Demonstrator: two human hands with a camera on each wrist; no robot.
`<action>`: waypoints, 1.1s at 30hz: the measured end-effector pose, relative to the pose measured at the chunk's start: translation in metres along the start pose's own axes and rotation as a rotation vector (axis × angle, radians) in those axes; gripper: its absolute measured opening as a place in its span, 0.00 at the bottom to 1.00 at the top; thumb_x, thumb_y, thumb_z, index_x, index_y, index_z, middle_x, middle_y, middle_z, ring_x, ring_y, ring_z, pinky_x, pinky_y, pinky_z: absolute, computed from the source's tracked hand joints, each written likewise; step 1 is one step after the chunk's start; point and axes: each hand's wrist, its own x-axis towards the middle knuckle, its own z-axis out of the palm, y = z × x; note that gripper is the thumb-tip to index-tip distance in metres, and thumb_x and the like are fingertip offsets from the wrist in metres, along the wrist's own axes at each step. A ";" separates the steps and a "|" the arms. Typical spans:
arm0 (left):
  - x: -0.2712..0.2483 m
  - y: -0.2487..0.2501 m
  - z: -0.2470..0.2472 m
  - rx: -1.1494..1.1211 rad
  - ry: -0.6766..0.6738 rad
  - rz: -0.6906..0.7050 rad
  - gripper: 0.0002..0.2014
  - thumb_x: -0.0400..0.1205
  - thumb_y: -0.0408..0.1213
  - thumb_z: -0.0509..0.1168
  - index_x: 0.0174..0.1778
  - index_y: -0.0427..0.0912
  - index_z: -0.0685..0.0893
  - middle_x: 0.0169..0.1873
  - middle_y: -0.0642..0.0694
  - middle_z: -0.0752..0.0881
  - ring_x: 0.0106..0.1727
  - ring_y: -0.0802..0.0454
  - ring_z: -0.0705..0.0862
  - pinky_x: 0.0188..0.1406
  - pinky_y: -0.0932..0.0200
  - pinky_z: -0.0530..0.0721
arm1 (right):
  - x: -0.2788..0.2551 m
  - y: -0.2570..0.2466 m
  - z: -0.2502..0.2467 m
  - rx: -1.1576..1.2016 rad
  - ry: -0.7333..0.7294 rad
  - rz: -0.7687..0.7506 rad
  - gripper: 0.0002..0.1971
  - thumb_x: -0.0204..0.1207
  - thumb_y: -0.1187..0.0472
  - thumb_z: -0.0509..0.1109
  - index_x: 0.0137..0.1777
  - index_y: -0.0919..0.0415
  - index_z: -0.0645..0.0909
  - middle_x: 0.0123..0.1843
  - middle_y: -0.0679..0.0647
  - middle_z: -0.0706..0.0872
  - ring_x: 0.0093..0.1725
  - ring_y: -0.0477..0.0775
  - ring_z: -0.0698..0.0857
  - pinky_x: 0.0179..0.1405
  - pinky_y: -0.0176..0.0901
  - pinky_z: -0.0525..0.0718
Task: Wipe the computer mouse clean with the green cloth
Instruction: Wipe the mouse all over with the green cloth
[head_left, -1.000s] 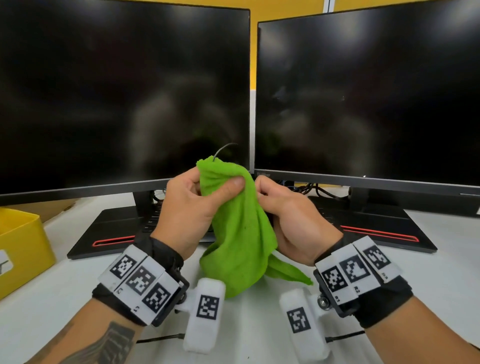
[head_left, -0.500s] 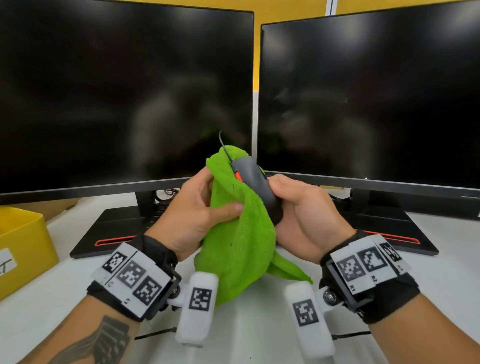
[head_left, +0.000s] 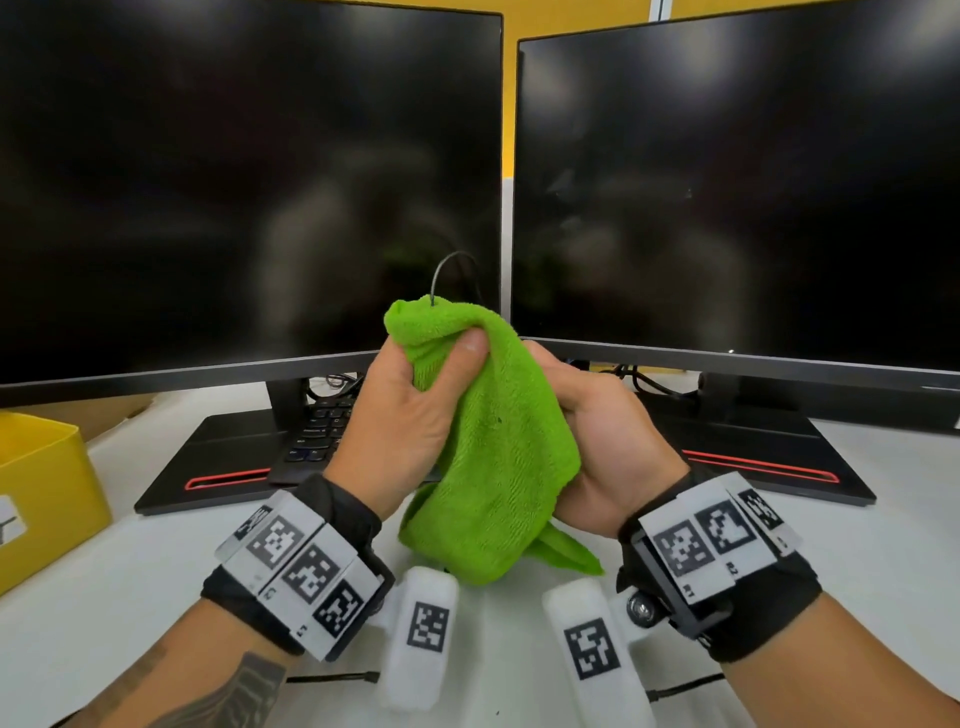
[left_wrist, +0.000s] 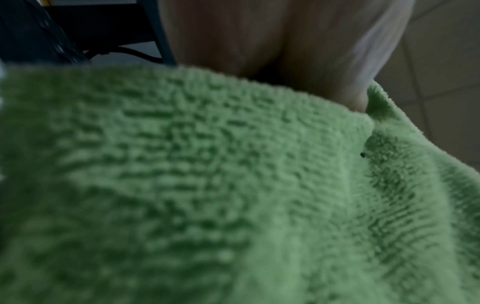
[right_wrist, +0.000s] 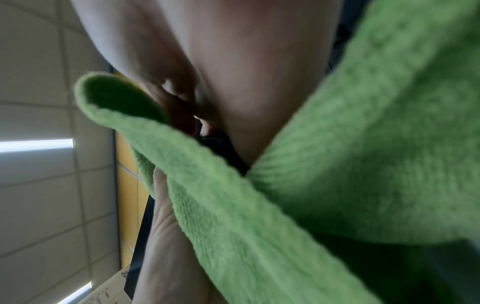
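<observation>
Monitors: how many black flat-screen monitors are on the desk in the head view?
2. One black flat-screen monitor stands on the left, the other on the right, side by side behind the raised hands. Both screens are dark. Nothing suggests a hidden third.

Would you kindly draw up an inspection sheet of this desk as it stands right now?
Surface: white desk, bare patches on both sides.
Job's things: green cloth bunched over the mouse, which is hidden in the head view; only a dark sliver under the cloth shows, likely the mouse.
Clutter: yellow bin at the left edge; keyboard under the left monitor.
Hands: left hand grips the cloth, thumb pressing on top; right hand curled round the bundle from the other side.
Cables: thin cable rising from the cloth top; tangled cables behind the monitor stands.
Surroundings: two dark monitors; yellow wall.
</observation>
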 end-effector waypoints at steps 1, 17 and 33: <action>-0.001 0.000 -0.001 0.013 -0.038 0.001 0.18 0.76 0.46 0.72 0.59 0.45 0.82 0.46 0.53 0.92 0.47 0.61 0.93 0.47 0.65 0.89 | 0.000 -0.001 -0.002 -0.012 0.022 -0.001 0.44 0.67 0.55 0.78 0.78 0.78 0.66 0.66 0.74 0.73 0.68 0.74 0.75 0.82 0.83 0.62; -0.003 0.010 -0.016 0.533 -0.175 0.121 0.46 0.57 0.52 0.89 0.64 0.48 0.68 0.47 0.59 0.85 0.51 0.55 0.88 0.54 0.45 0.90 | -0.003 -0.009 -0.003 0.046 -0.010 0.188 0.27 0.91 0.51 0.56 0.80 0.69 0.78 0.77 0.69 0.84 0.79 0.70 0.80 0.77 0.65 0.80; 0.008 0.006 -0.021 0.275 0.162 0.101 0.07 0.88 0.45 0.71 0.49 0.54 0.94 0.44 0.57 0.97 0.50 0.59 0.95 0.51 0.57 0.91 | -0.001 0.003 0.003 -0.046 -0.062 0.129 0.28 0.87 0.57 0.61 0.85 0.67 0.69 0.83 0.72 0.76 0.82 0.75 0.76 0.81 0.74 0.74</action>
